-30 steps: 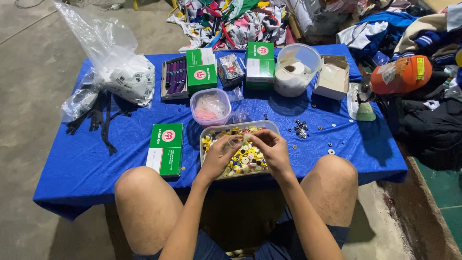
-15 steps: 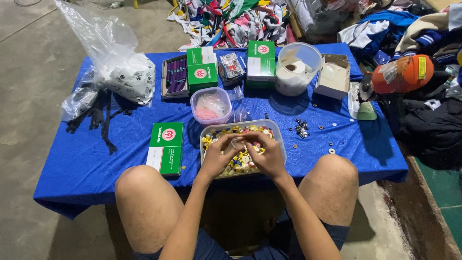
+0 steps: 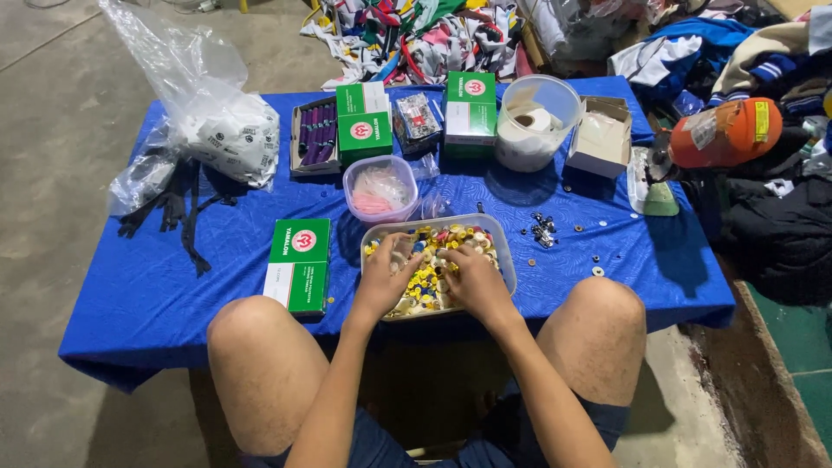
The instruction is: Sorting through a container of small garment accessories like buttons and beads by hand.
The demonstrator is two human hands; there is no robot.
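Only 1 view exists: a head-worn camera looking steeply down from above the seated person's knees. It faces forward across the blue table [image 3: 173, 286], with the left hand [image 3: 386, 277] and right hand [image 3: 472, 279] near frame centre, fairly close. Beyond the hands, a clothes pile [image 3: 416, 35] fills the top edge.

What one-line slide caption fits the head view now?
Both hands, left hand and right hand, dig into a clear tray of small colourful pieces on a blue table.
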